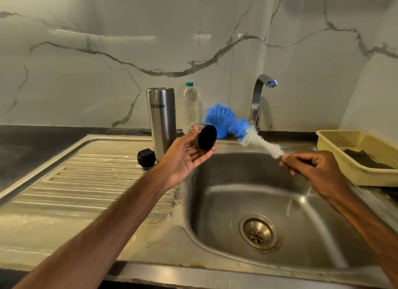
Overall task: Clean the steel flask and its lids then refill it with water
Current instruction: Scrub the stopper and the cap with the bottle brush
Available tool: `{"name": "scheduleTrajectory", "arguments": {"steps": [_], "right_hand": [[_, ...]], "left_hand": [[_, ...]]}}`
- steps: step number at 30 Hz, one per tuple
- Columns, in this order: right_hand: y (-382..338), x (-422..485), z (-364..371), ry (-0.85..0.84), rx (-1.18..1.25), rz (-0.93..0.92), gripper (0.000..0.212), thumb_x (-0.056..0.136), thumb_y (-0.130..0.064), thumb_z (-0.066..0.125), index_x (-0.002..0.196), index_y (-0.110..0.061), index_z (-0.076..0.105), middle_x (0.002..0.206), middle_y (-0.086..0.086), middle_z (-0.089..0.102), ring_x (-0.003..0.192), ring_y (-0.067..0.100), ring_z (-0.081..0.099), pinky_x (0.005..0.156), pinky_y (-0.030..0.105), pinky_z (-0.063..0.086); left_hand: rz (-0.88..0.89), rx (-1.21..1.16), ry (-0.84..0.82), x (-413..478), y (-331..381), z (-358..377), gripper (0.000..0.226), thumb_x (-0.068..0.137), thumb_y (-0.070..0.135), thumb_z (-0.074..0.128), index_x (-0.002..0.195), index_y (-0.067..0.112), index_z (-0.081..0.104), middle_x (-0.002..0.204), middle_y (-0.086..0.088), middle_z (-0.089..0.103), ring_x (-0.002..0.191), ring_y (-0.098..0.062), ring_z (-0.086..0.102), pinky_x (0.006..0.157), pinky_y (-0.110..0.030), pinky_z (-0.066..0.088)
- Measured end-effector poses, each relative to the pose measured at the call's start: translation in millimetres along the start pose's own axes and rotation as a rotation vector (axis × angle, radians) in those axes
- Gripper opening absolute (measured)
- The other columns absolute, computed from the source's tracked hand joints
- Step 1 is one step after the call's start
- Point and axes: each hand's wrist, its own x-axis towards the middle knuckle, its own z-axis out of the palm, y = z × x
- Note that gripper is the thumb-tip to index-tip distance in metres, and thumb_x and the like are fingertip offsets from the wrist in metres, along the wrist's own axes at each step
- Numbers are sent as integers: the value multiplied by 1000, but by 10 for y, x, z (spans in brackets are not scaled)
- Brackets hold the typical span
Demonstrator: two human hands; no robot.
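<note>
Sink (323,213) under both hands; tap (261,94) shows no stream.
Steel flask (162,120) upright on drainboard (64,181), beside basin.
Bottle brush (234,125): right hand (312,168) clenched on thin handle, bristles aimed toward cup lid.
Cup lid (206,137): left hand (183,157) grasps it, thumb on steel wall, black inside facing brush.
Black stopper (146,158) touching or just beside flask foot.
We judge: keep lid over basin, wet bristles first, push fully in, twist against wall.
Writing: "MILTON" on flask, reads mirrored.
</note>
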Motion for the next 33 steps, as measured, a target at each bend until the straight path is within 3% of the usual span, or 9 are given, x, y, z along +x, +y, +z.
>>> {"name": "scheduleTrajectory", "arguments": {"steps": [6,9,13,17,19,21,26,29,33], "right_hand": [[35,18,-169,51,-118,-39,10,87,-17,74,92,-11,80,71,-1,74,73,18,70,71,31,54],[132,55,-123,74,-103,33,10,89,-19,73,92,-12,79,75,3,74,78,23,68,73,35,54],[83,182,205,33,82,231,15,91,-24,70,90,-11,78,59,-4,61,65,18,50,60,28,39],[-56,157,414,-31,175,280,13,88,-23,72,89,-11,78,69,12,53,67,23,42,56,29,30],[-69,109,414,-50,151,274,11,89,-22,71,86,-13,77,69,12,55,67,22,44,58,29,33],[-60,71,382,-64,139,289,11,90,-18,69,84,-12,77,62,7,53,63,19,44,57,28,35],[-42,49,362,-91,89,301,10,88,-20,72,84,-14,78,58,3,50,57,16,40,53,28,31],[-50,31,357,-99,72,295,9,87,-19,73,83,-12,78,59,4,52,59,17,42,53,27,33],[-33,35,349,-122,64,312,8,86,-18,74,82,-11,78,49,-4,49,52,11,39,47,20,33]], "left_hand": [[-51,14,-25,-1,-58,-4,49,97,31,64,135,2,52,130,-29,64,116,-38,68,93,-41,60],[148,447,23,25,20,-12,54,100,31,63,147,15,43,128,-19,66,106,-29,73,89,-38,62],[545,1135,142,120,40,-29,72,97,56,60,158,32,31,115,-11,66,102,-16,64,101,-46,54],[625,1348,257,190,-30,-118,73,96,56,61,155,23,35,141,-4,57,135,-23,48,117,-41,30],[593,1483,345,270,-38,-254,69,95,58,60,151,23,39,145,-2,55,143,-24,38,122,-59,14],[552,1516,373,344,-58,-370,65,93,61,60,146,26,44,140,0,58,142,-25,40,119,-70,8],[538,1484,339,424,-101,-481,73,89,64,62,145,20,48,135,-2,63,129,-25,55,112,-63,30],[524,1453,339,449,-103,-555,78,85,70,58,146,22,48,138,-1,62,132,-26,53,113,-68,28],[532,1506,373,457,-69,-648,71,90,61,64,147,21,48,142,-3,60,137,-28,48,115,-71,19]]}}
